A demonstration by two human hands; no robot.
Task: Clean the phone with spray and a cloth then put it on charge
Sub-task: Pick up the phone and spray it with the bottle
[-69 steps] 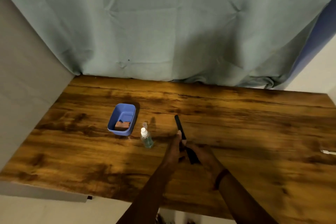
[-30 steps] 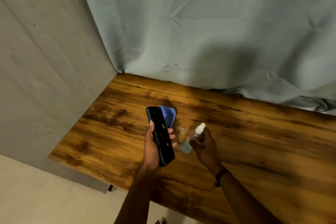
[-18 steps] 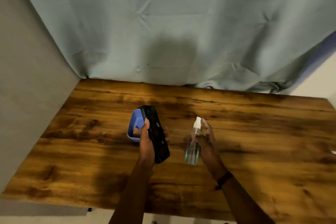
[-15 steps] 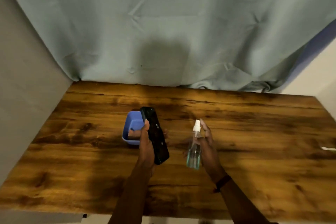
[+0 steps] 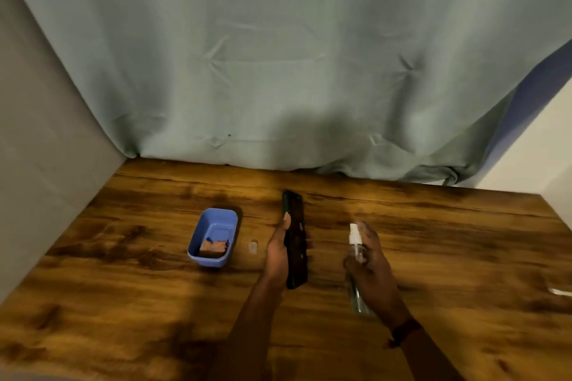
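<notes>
— What have you got in each hand?

— My left hand (image 5: pixel 277 252) has the phone (image 5: pixel 295 238): thumb along its left edge, fingers wrapped round the far side, so it stands lifted above the desk (image 5: pixel 433 257) with its long axis pointing away from me. My right hand (image 5: pixel 371 272) is curled round the spray bottle (image 5: pixel 356 272), a clear one with a white nozzle (image 5: pixel 353 233). The nozzle faces left, toward the phone, and one finger sits by the top of it. The bottle is blurred, so I cannot tell whether that finger is pressing.

— How close are the two?

— Near, but apart; there is a gap of bare wood between them.

— And the cloth?

— To my left a blue tub (image 5: pixel 213 237) rests on the desk, and a brownish folded thing (image 5: pixel 213 247) lies in its near end. That may be the cloth; I cannot tell for sure. Between the tub and my left hand lies a small clear cap (image 5: pixel 253 247).

— Anything on the right?

— A white tip (image 5: pixel 558 292) at the desk's right edge, too small to name. Behind the desk hangs a grey-green curtain (image 5: pixel 278 56).
</notes>
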